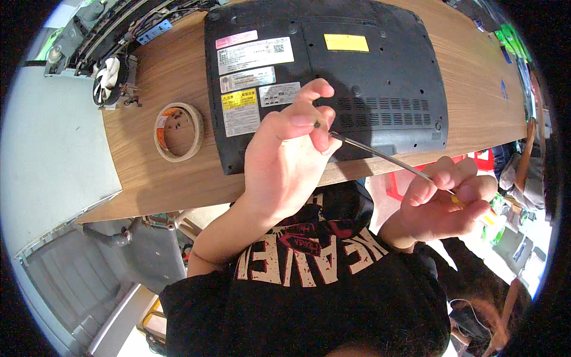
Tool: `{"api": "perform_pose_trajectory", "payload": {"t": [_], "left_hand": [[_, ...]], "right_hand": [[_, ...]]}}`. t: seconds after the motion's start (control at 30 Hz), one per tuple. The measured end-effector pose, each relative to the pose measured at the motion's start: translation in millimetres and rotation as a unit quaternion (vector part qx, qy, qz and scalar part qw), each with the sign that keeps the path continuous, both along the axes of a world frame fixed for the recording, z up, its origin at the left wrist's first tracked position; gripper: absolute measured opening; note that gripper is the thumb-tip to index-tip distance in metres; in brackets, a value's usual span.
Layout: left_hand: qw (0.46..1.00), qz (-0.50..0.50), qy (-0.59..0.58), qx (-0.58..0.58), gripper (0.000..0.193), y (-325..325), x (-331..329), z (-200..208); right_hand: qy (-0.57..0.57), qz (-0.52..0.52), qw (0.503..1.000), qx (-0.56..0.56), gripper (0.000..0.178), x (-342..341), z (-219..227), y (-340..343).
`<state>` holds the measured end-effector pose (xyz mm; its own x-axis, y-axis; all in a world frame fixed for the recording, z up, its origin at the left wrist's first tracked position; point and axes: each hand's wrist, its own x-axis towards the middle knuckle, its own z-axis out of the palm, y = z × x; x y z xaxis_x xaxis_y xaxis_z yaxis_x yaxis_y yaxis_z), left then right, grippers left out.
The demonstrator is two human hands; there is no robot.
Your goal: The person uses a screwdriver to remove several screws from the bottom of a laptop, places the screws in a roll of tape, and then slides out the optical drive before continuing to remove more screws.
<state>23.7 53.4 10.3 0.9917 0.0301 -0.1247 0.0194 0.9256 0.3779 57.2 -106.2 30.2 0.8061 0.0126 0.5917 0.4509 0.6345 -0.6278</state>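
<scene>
My right hand point(449, 196) is closed round the yellow handle of a screwdriver point(386, 156), whose long metal shaft points up and to the left. The shaft's tip reaches the fingers of my left hand point(291, 152), which is raised in front of the laptop's near edge. Between my left thumb and fingers is a tiny dark screw point(317, 125), pinched close to that tip. Behind both hands a black laptop point(380, 77) lies bottom side up on the table, with labels, vent slots and screw holes showing. My left hand covers part of its underside.
A roll of tape point(195, 134) lies left of the laptop, with several small dark screws inside its ring. A fan with white blades point(108, 80) and other hardware stand at the far left. The wooden table point(160, 190) ends just in front of me. Something red point(485, 159) shows below its right edge.
</scene>
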Motion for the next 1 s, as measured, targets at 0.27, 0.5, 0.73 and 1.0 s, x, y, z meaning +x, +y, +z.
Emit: {"api": "perform_pose_trajectory", "payload": {"t": [0.27,0.5,0.73,1.0], "left_hand": [[0.999,0.047,0.008,0.015,0.018,-6,0,-7],[0.998,0.060,0.006,0.027,0.021,-8,2,-9],[0.998,0.037,0.007,0.043,0.012,-8,2,-8],[0.981,0.138,0.051,0.126,0.020,-16,4,-6]], "right_hand": [[0.031,-0.009,0.999,-0.043,0.030,-1,-12,-6],[0.031,0.012,0.999,-0.027,0.030,0,-17,-7],[0.034,0.034,0.998,-0.030,0.032,0,-22,-11],[0.012,0.054,0.998,-0.043,0.031,0,-19,-13]]}}
